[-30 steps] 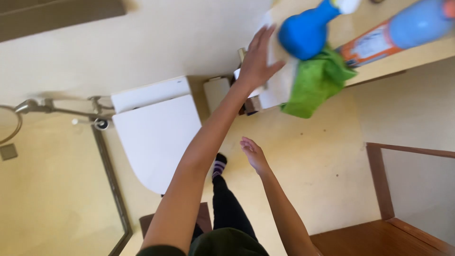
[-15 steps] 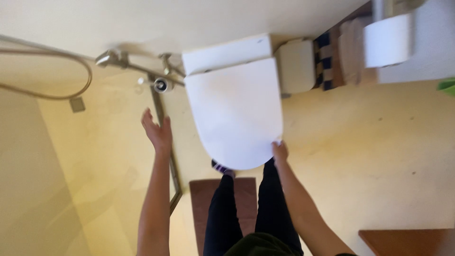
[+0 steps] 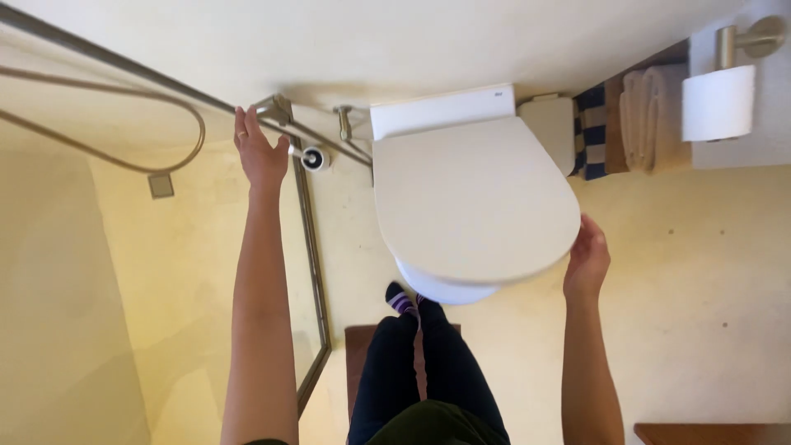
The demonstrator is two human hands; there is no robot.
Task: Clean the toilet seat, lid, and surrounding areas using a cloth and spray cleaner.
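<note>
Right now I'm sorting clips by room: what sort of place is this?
A bathroom, most likely in a home. A white toilet with its lid lifting, a toilet paper roll on a wall holder, and a glass shower screen show it.

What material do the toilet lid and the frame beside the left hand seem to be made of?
Toilet lid: probably smooth hard plastic, matte white with a soft sheen and thin moulded edge. Frame: looks like brushed metal, grey-bronze, narrow and straight, with faint highlights; the exact metal cannot be told.
</note>
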